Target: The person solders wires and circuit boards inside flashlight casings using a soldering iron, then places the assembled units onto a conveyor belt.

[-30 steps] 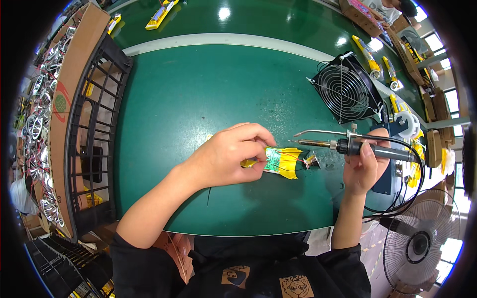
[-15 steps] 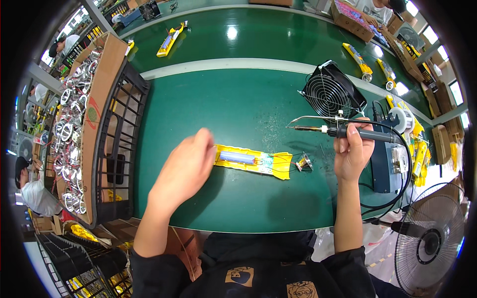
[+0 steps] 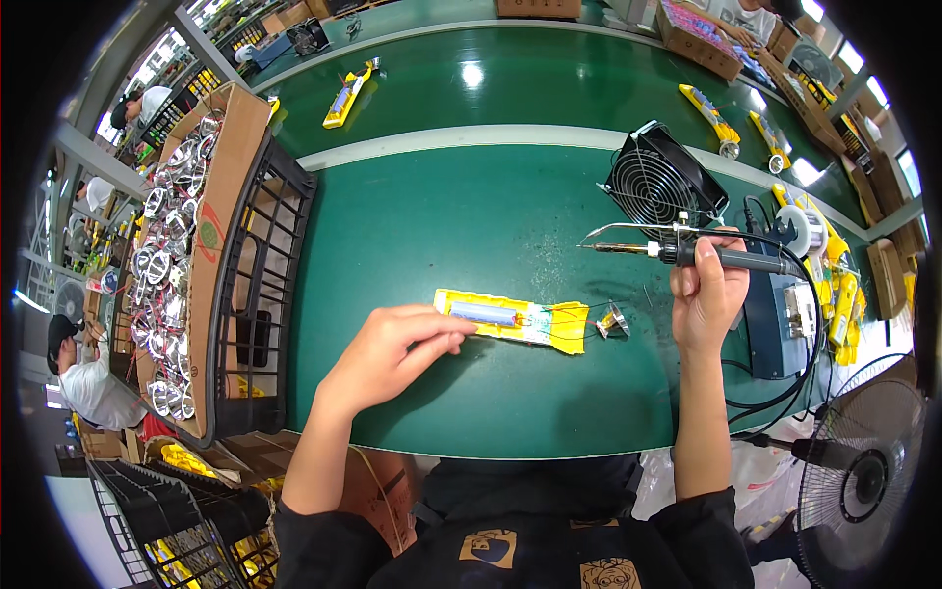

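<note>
nearest, at the bottom of the frame, a black cloth shirt (image 3: 549, 525) bears square tan patches with line drawings. above it, left of centre, the left hand (image 3: 392, 353) is loosely curled, its fingertips at the lower left edge of a yellow casing (image 3: 567, 316); whether they pinch anything i cannot tell. right of centre, the right hand (image 3: 708, 294) is wrapped round the grey handle of a soldering iron (image 3: 751, 261), whose slim metal shaft and thin curved tube point left.

the casing lies mid-frame on a matt green table (image 3: 392, 226): a long, shallow trough, flared at its right end. in it sit a smooth blue cylindrical cell (image 3: 483, 313) and a small green circuit board (image 3: 533, 322); thin red and black wires run to a shiny cup-shaped lamp head (image 3: 612, 322) near the flared end.

at right stands a boxy blue unit (image 3: 770, 329); at left, a slatted black crate (image 3: 250, 417) beside a cardboard box (image 3: 203, 324) heaped with silvery round reflectors (image 3: 162, 265). upper right, a square fan (image 3: 657, 182) shows its ringed wire grille. across the top runs a glossy green belt (image 3: 530, 74).
</note>
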A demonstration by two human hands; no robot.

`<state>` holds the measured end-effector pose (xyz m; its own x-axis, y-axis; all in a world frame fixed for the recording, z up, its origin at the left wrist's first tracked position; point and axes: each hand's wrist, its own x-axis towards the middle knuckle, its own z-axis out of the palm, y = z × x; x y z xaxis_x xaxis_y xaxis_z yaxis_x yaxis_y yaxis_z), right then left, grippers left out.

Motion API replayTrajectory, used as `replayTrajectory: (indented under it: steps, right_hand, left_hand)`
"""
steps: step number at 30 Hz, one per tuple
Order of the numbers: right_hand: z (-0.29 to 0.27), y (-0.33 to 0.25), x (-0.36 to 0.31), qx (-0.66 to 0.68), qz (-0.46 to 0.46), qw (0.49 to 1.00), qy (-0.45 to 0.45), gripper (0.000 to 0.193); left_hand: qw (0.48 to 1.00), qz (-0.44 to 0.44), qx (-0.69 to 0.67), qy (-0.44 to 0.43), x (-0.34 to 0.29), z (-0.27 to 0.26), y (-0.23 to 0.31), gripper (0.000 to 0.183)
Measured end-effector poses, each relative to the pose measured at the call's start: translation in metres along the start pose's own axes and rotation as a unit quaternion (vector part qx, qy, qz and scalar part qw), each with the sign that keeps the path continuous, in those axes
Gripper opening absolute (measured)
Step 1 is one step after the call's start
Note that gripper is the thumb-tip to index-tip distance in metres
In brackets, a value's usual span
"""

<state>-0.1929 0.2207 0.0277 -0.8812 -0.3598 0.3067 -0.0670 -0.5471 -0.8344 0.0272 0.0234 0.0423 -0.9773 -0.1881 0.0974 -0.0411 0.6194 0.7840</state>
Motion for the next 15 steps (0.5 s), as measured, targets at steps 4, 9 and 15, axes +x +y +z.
replayTrajectory:
  steps: [4,9,15]
  right_hand:
    - [0.002,-0.001,0.000,-0.004,-0.001,1.000,0.011,0.015]
    - [-0.003,-0.001,0.001,0.000,0.004,1.000,-0.007,0.014]
    - [0.005,-0.007,-0.001,-0.042,0.005,0.999,0.005,0.013]
  left_hand:
    - [0.995,0.054,0.079,0.006,0.030,-0.001,-0.003,0.017]
    - [0.999,0.005,-0.036,0.011,0.050,0.009,-0.003,0.012]
    - [0.991,0.037,-0.109,0.074,0.043,0.021,-0.017,0.006]
